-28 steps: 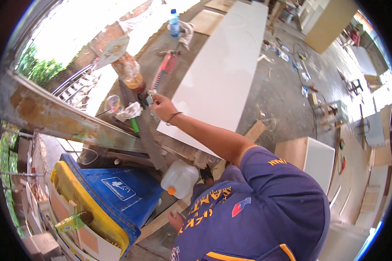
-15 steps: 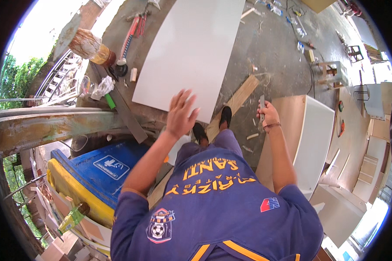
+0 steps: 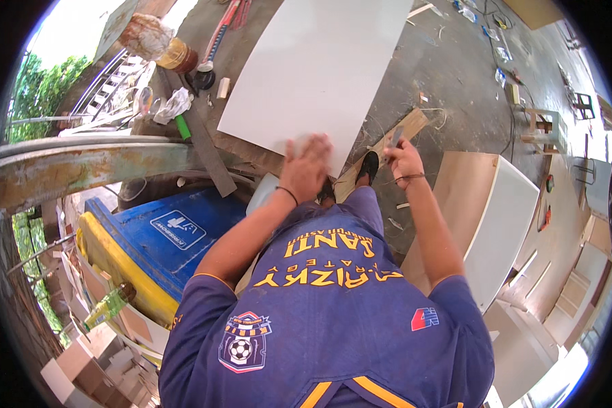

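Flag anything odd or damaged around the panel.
Mostly clutter. A plank lies aslant beside the panel, by a shoe: possible trip risk. A crumpled white scrap sits at left, near a beam blotched brown, perhaps rust. The panel's visible face looks undamaged.

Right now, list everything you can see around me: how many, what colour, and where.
Panel: one, white, straight ahead
Plank: one, light brown, right of the panel's near end
Small block: one, pale, left of the panel
Striped handle: one, red, white and dark, upper left
Crumpled plastic: one piece, whitish, left
Beam: one, rusty brown, left
Bin: one, blue and yellow, lower left
Jug: one, translucent white, beside the bin, partly hidden
Green bottle: one, green, far lower left
Box: one, white and tan, right
Small litter: several pieces, mixed colours, upper right
Shirt: one, dark blue, lower centre
Left hand: one, bare, blurred, at the panel's near edge
Right hand: one, bare, beside the plank, gripping a thin grey tool
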### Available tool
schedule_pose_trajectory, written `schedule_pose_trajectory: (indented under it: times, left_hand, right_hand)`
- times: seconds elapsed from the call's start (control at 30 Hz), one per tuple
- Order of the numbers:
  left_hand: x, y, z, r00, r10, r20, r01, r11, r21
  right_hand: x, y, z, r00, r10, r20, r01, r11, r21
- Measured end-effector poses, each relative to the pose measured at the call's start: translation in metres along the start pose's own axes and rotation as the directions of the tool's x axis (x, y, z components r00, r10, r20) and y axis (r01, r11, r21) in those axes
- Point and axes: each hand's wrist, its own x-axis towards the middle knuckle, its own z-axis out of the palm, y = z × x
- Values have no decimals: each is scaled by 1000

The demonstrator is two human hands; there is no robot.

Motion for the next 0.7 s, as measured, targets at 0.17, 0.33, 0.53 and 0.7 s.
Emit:
schedule_pose_trajectory:
  times: [0.17,0.33,0.53,0.7]
  left_hand:
    - [19,-82,0,914,-384,-130,397,912,104]
    - [23,-89,-4,893,-438,-106,446,892,74]
    - [26,-85,2,896,-422,-137,436,895,91]
    - [20,-85,1,880,-455,-138,469,879,91]
  right_hand:
    - [57,-39,27,862,-405,304,475,439,-762]
    - [94,-86,56,582,-591,558,532,-243,-811]
    - [59,-18,54,521,-541,661,588,-335,-737]
    - [-82,60,74,528,-252,811,801,-170,-574]
